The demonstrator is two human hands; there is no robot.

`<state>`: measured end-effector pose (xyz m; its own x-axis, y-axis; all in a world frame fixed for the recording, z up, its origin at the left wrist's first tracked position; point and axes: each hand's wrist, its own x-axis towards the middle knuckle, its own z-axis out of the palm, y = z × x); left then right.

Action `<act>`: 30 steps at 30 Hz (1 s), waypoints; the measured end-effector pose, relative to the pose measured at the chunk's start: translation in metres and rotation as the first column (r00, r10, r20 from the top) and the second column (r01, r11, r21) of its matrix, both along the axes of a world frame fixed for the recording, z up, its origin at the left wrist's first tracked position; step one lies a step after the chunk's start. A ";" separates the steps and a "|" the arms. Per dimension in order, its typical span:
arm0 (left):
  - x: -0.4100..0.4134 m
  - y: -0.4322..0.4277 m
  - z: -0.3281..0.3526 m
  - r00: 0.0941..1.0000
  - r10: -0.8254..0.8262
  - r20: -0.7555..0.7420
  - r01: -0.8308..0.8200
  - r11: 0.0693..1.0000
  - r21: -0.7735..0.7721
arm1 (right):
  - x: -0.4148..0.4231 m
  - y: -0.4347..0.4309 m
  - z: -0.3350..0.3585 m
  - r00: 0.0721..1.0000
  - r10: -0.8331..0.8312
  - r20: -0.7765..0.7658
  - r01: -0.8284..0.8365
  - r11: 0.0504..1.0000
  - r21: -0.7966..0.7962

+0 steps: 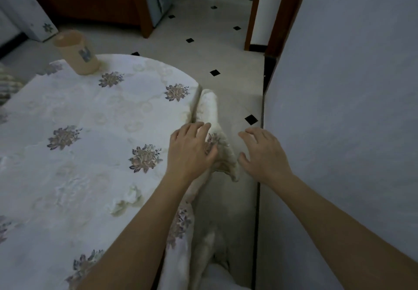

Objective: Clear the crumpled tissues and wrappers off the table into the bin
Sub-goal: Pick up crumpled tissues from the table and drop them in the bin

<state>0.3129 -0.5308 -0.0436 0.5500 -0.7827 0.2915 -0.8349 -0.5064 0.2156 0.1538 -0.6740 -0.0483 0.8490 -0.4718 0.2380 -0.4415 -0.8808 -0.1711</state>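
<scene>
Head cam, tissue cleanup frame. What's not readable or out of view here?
1. Bin: nowhere in the head view, so it lies outside the frame.
2. Table: left and near sides are cut off by the frame edges, so litter beyond the one crumpled tissue can't be counted.
3. Left hand: its own back hides whether it grips the tablecloth fold.
4. Cup: blurred and dim, so contents and print are unreadable.

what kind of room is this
Most likely a dining corner in a home: a round table under a flowered tablecloth, with a beige cup and a crumpled tissue on it, pale floor tiles with black diamond insets, and a wooden door frame.
</scene>
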 end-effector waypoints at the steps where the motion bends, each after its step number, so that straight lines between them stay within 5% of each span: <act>1: 0.010 -0.007 -0.003 1.000 0.006 -0.007 -0.005 1.000 0.011 | 0.009 -0.010 -0.001 1.000 0.009 0.006 -0.009 1.000 -0.006; 9: 0.066 -0.028 -0.013 0.993 0.118 -0.018 -0.117 0.992 0.035 | 0.083 -0.055 -0.010 0.993 0.103 -0.058 -0.100 0.994 0.051; 17: 0.098 0.037 -0.032 0.882 0.459 -0.107 -0.451 0.888 0.090 | 0.191 -0.045 -0.021 0.893 0.450 -0.007 -0.448 0.891 0.072; 24: 0.065 0.111 -0.033 0.605 0.791 -0.088 -0.774 0.610 0.168 | 0.262 0.006 -0.032 0.623 0.782 -0.009 -0.774 0.618 0.139; 30: 0.009 0.154 -0.037 0.314 0.940 -0.136 -0.908 0.339 0.248 | 0.274 0.055 -0.054 0.410 0.912 0.013 -0.887 0.396 0.239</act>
